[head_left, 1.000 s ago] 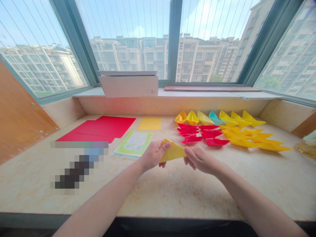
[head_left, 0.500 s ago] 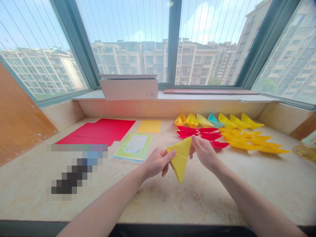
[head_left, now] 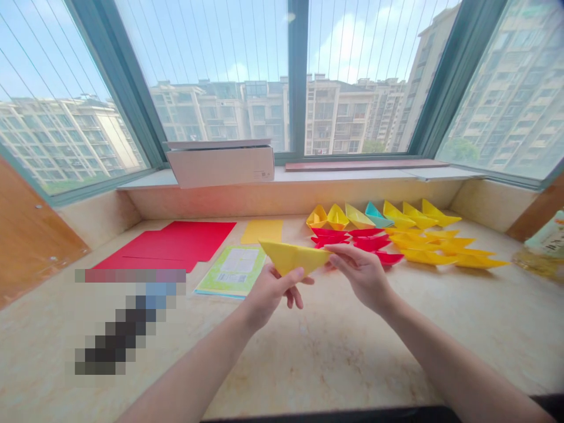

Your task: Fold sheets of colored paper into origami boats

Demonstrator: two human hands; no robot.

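A folded yellow paper boat is held level above the marble sill, its points to the left and right. My left hand grips it from below with thumb and fingers. My right hand pinches its right tip. Just behind lie finished paper boats: a back row of yellow ones with one teal boat, several red boats and more yellow boats to the right.
Red paper sheets, a yellow sheet and a green printed booklet lie to the left. A white box stands on the window ledge. A wooden panel bounds the left; a bottle stands far right.
The yellow folded paper was turned from a flat triangle to hanging point-down, and now it is held level as an opened boat, raised a little higher. The camera view tilted slightly down.
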